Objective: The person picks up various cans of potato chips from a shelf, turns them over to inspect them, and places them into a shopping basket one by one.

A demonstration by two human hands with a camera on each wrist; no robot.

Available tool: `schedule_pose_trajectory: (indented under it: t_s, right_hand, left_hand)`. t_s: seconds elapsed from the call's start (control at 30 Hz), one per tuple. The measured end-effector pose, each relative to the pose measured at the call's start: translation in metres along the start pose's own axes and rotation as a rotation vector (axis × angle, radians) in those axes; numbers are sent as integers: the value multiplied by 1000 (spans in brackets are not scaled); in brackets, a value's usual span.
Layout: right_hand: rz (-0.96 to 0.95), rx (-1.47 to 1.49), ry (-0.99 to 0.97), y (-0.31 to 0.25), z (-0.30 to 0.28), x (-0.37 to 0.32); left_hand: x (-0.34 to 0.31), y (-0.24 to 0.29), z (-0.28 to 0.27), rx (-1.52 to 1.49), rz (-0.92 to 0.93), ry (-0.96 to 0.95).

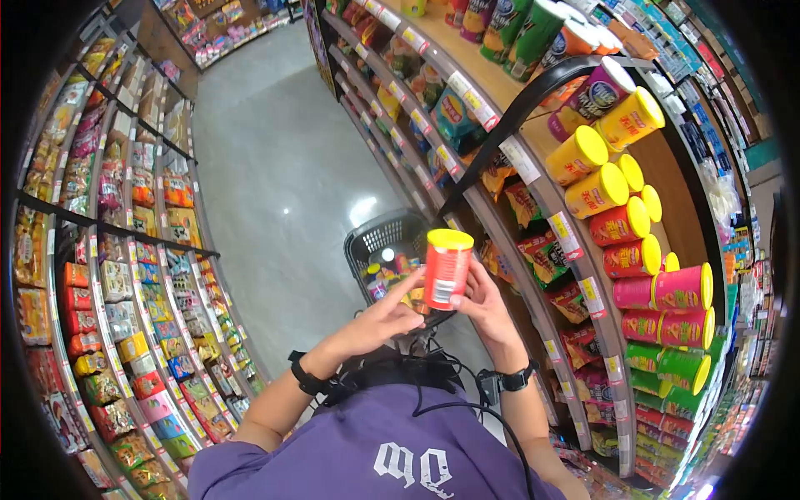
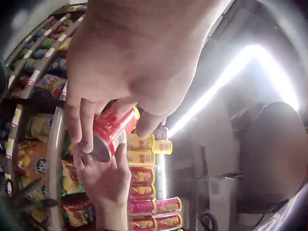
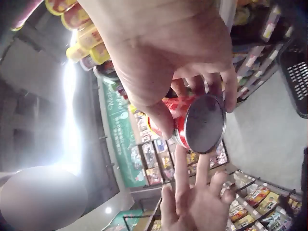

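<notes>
A red chip canister (image 1: 442, 271) with a yellow lid stands nearly upright in front of the person's chest, its barcode label toward the head camera. The right hand (image 1: 487, 310) grips it near the base, thumb on one side and fingers behind. In the right wrist view the canister's grey metal bottom (image 3: 206, 124) shows beyond that thumb. The left hand (image 1: 379, 321) is at the canister's left side; its extended fingers (image 3: 182, 168) reach up to the canister in the right wrist view. Part of the left fingertips is hidden behind the canister.
A black shopping basket (image 1: 387, 237) holding several packaged items is just beyond the hands. On the right, a shelf carries stacked canisters (image 1: 621, 225) in yellow, red, pink and green, behind a black curved bar (image 1: 508, 117). Snack shelves (image 1: 125, 275) line the left side of the aisle floor (image 1: 267, 167).
</notes>
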State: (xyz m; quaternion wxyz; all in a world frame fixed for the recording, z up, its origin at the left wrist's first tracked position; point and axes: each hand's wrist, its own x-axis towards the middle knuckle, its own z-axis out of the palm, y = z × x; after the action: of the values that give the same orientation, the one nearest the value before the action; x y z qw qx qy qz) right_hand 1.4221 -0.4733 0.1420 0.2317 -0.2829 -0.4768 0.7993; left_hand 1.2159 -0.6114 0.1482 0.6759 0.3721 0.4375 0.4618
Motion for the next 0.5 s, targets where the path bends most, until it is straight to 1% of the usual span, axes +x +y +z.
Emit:
schedule_pose_trajectory:
  t_s: [0.07, 0.1, 0.13, 0.17, 0.2, 0.27, 0.3, 0.33, 0.37, 0.4, 0.43, 0.47, 0.5]
  right_hand:
    - [108, -26, 20, 24, -28, 11]
    - [137, -20, 16, 46, -46, 19]
    - [211, 14, 108, 74, -66, 28]
    - [287, 47, 203, 103, -85, 36]
    - [318, 54, 203, 129, -100, 44]
    - [565, -132, 472, 188, -133, 56]
    - [655, -211, 539, 227, -154, 61]
    - [739, -293, 600, 272, -179, 67]
    - [779, -293, 592, 327, -208, 66]
    - [741, -439, 611, 383, -240, 62]
    - [688, -579, 625, 419, -259, 63]
    - [722, -568, 628, 433, -263, 63]
    - [717, -760, 627, 445, -266, 64]
  left_hand:
    - [0, -5, -5, -31, -29, 33]
    - [0, -15, -12, 19, -28, 58]
    - [0, -24, -18, 70, -29, 83]
    - [-2, -35, -22, -21, -86, 139]
    - [-3, -46, -26, -40, -108, 151]
    - [-9, -73, -32, -122, -186, 222]
    - [-12, -86, -33, -144, -211, 234]
    - [-15, -98, -34, -159, -275, 279]
    - [-20, -109, -32, -178, -348, 325]
    - [-25, -120, -29, -198, -378, 334]
    - [-28, -129, -30, -236, -405, 361]
    - [-32, -138, -30, -272, -441, 380]
    - [-36, -149, -30, -293, -432, 396]
